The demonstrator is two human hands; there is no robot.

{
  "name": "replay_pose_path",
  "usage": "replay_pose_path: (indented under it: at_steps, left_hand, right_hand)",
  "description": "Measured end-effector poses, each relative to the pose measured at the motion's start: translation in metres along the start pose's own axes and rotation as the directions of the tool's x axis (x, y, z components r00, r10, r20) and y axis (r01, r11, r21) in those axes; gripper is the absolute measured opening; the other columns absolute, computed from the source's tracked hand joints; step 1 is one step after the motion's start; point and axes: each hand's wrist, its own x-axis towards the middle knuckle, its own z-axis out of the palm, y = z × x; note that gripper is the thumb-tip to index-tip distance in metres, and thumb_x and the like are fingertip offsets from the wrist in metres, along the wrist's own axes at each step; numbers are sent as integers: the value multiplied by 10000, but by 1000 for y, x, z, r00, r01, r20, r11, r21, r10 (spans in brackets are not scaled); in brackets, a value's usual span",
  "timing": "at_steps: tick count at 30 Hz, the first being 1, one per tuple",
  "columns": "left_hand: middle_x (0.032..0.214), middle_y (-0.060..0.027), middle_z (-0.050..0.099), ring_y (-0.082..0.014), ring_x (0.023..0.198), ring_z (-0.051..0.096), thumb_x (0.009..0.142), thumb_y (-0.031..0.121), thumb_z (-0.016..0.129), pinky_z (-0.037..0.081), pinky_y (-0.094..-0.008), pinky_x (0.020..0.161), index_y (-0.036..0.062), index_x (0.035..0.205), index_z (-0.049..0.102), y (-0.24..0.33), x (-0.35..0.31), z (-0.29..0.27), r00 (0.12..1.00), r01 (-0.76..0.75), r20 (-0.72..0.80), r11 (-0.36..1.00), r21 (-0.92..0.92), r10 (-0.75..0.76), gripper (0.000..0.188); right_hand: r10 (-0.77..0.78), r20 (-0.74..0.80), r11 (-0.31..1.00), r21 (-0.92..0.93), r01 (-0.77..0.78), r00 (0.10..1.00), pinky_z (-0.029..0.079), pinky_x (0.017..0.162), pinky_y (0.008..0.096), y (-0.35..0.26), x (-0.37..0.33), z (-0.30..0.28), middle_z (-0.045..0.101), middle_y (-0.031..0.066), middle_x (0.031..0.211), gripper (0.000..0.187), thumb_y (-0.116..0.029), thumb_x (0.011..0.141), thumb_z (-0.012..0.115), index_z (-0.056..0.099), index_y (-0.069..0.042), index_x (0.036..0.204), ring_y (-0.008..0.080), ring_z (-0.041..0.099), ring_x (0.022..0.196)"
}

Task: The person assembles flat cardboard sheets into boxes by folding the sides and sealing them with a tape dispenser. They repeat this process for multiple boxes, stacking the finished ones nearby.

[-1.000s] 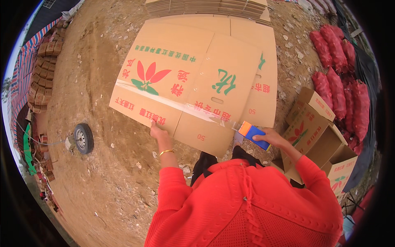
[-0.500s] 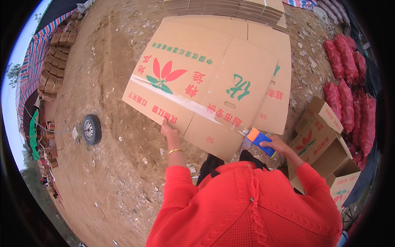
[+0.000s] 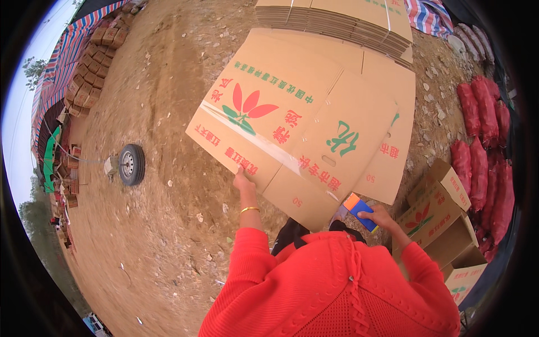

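A flattened cardboard carton with red and green print lies tilted in front of me, a shiny pale strip running across it along a fold. My left hand grips its near edge, thumb on top and fingers hidden beneath. In my right hand is a blue-and-orange block-shaped tool, its orange end close to the carton's near right corner. What kind of tool it is does not show clearly. Another flat carton lies partly under the first.
Beyond stands a strapped stack of flat cartons. To the right are an opened carton and red mesh sacks. A wheel rests on the dirt ground at left, with piled boxes farther off.
The view has shifted, so the whole scene sits farther right and slightly lower. Both hands keep their holds, and the carton stays nearly where it was relative to me.
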Motion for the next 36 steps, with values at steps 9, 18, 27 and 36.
replay_pose_path:
  at_steps: [9, 18, 27, 36]
  left_hand:
    - [1197, -198, 560, -305, 1046, 586, 874, 273, 655, 478, -443, 879, -66, 1311, 415, 5, 9, 1, 988, -125, -34, 896, 426, 154, 603]
    - [1529, -212, 186, -360, 1427, 123, 932, 425, 457, 114, -474, 1151, 48, 1472, 231, 68, 108, 84, 428, -720, 788, -361, 593, 442, 697]
    - [1510, -224, 232, -358, 1417, 171, 954, 439, 381, 120, -485, 1145, -52, 1429, 268, 83, 180, 145, 339, -700, 834, -475, 533, 436, 693]
    - [1485, -284, 232, -409, 1400, 182, 921, 413, 441, 116, -508, 1140, -74, 1422, 256, 35, 91, 104, 213, -819, 924, -457, 346, 318, 724]
  right_hand:
    - [-52, -90, 973, -230, 30, 995, 507, 588, 307, 1, 14, 9, 654, 93, 640, 482, -466, 752, 718, 677, 15, 755, 164, 652, 594]
    - [6, -168, 990, -140, -30, 986, 500, 582, 296, 0, 11, 18, 639, 79, 642, 429, -394, 742, 751, 682, 26, 795, 126, 613, 588]
    - [93, -215, 990, -82, -113, 972, 510, 564, 287, -3, -1, 21, 649, 89, 676, 330, -270, 772, 747, 666, 47, 819, 139, 631, 589]
    - [93, -167, 974, -188, -124, 982, 506, 627, 298, -33, 1, 19, 655, 72, 691, 413, -357, 750, 753, 686, 33, 869, 116, 620, 644]
